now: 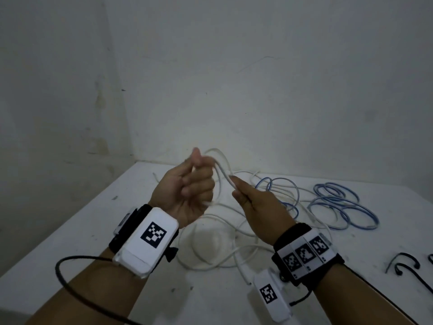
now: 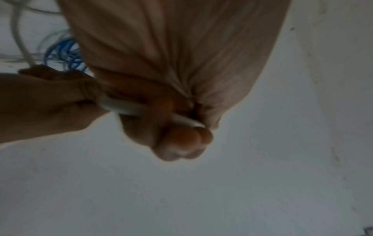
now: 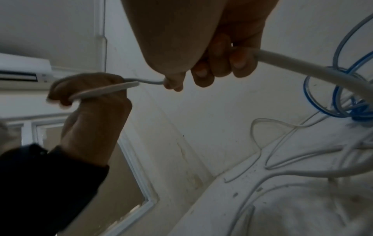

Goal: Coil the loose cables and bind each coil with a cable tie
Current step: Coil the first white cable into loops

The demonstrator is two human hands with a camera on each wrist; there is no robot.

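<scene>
White table point(image 1: 70, 231) in wall corner, both hands' grip clamped on white cable point(image 1: 225, 170) above it.

A plain room indoors, seemingly in a home or a small back room. A scuffed white tabletop point(image 1: 70, 231) is pushed into a corner of bare, stained, whitewashed walls point(image 1: 257, 78) with hairline cracks. The right wrist view shows a wall-mounted air conditioner point(image 3: 22, 68) high up and a white panelled door frame point(image 3: 137, 183). Loose white cables point(image 1: 210, 231) and blue cables point(image 1: 339, 207) sprawl on the tabletop.
</scene>
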